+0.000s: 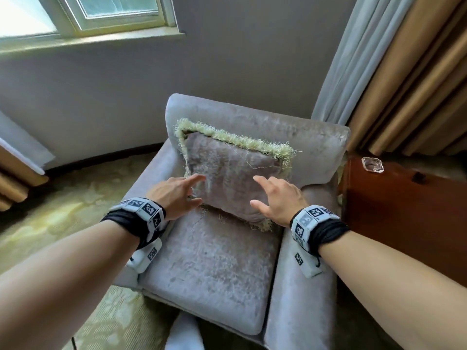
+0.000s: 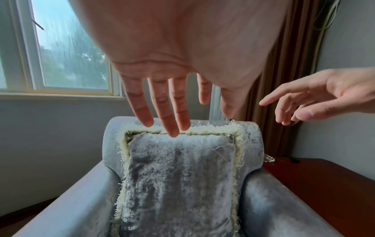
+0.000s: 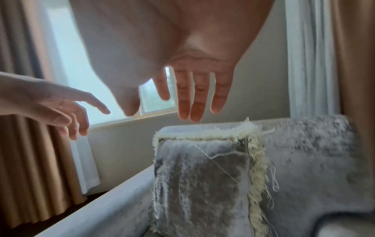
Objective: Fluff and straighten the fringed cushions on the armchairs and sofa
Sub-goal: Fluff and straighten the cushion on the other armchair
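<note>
Grey wall [image 1: 252, 59] with a window [image 1: 106, 11] at upper left, tan and pale curtains [image 1: 404, 72] at right, patterned carpet [image 1: 63, 210] underfoot.

Armchair [image 1: 214, 261]: grey velvet, set in the corner, seat facing the person.

Side surface [image 1: 404, 210]: dark red wood, just beside the armchair's right arm; a small glass dish [image 1: 372, 164] sits near its back edge.

Cushion [image 1: 232, 178]: grey velvet with a pale green fringe, leaning against the chair back, its lower edge on the seat. It sits slightly askew, the lower fringe crumpled under the bottom corner, and loose threads trail across its face.

Left hand [image 1: 177, 195]: fingers spread, holding nothing, at the cushion's lower left edge; contact cannot be told.

Right hand [image 1: 275, 200]: fingers spread and relaxed, holding nothing, in front of the cushion's lower right part.

Progress, as judged: this cushion looks not yet fluffed or squared; no grip is taken on it. No sofa or other armchair is in view, so their state is unknown.

Views compared: the head view alone shows the seat, the cushion's tilt and the dish clearly. The left wrist view shows both side fringes running down and rain-streaked glass. The right wrist view, blurred, shows the frayed right corner and hanging threads up close.
</note>
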